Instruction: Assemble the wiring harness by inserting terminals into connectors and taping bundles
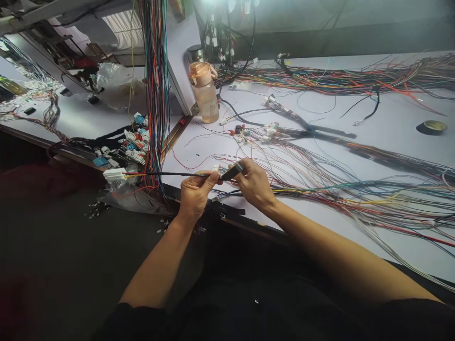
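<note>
Too small to read: any lettering on the white connector (114,174) at 9 o'clock or on the orange-capped bottle (206,97) at 11 o'clock. Running from that connector toward the centre of view: a thin, straight cable (170,174), sheathed in black, with red and yellow wires exposed at the connector end. Just left of centre, around the cable, a closed thumb-and-finger pinch of the left hand (199,189). Just right of centre, in the curled, closed fingers of the right hand (254,184), a flat black piece (232,171), exact kind unclear. From 3 to 4 o'clock across the white table (391,130), long, many-coloured loose wires (305,190).
</note>
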Motion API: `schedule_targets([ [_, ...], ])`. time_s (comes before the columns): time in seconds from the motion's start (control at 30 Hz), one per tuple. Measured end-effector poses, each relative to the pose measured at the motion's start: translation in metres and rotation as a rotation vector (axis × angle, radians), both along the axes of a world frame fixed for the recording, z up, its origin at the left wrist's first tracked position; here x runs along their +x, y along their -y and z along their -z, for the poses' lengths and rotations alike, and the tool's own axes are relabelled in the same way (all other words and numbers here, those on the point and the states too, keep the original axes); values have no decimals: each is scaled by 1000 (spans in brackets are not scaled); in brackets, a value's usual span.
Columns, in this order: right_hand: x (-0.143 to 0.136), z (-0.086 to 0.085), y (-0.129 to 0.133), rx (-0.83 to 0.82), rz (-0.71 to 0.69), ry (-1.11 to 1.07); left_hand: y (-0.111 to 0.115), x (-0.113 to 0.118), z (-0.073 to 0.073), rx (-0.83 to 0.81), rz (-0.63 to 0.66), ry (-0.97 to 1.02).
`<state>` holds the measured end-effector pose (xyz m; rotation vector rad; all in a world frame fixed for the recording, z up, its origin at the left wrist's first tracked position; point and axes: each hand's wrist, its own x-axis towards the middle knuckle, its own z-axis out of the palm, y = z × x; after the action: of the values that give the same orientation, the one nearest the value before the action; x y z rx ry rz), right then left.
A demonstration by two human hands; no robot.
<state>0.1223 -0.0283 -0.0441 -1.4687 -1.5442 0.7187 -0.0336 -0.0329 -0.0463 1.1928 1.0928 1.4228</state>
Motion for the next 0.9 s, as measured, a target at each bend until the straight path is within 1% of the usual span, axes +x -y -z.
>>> schedule_targets([
  [0.1,4,3,-8,-140,-124,-29,1,-3,0,-12,47,-4],
  [0.2,8,1,-12,-189,-173,-25,-2,-6,-6,59,99,-56],
  [0.23,10,-1,-13,-210,-211,18,-3,-6,-9,103,112,-86],
  [0.3,16,-9,-17,-275,-356,155,-7,-6,-15,176,143,-138],
  [0.37,25,-17,-19,-321,-490,291,-11,-6,-21,197,165,-185],
  [0.4,29,-21,-19,-317,-508,341,-12,-5,-23,201,164,-203],
  [0.43,33,-23,-18,-284,-482,380,-14,-5,-25,205,155,-225],
  [0.47,37,-24,-16,-212,-419,411,-15,-4,-26,214,138,-247],
  [0.5,40,-24,-12,-102,-341,435,-17,-3,-27,228,118,-264],
  [0.57,43,-22,-2,187,-221,457,-18,-1,-28,250,84,-281],
  [0.63,42,-19,9,457,-211,461,-19,1,-29,245,60,-281],
  [0.67,40,-17,13,549,-234,466,-19,3,-29,231,52,-270],
  [0.73,33,-14,17,664,-264,494,-19,6,-29,197,44,-238],
  [0.77,29,-13,16,703,-247,510,-19,8,-29,183,41,-214],
  [0.83,19,-11,13,758,-167,521,-18,10,-28,168,34,-165],
  [0.9,11,-9,9,774,-102,485,-16,12,-27,156,27,-114],
])
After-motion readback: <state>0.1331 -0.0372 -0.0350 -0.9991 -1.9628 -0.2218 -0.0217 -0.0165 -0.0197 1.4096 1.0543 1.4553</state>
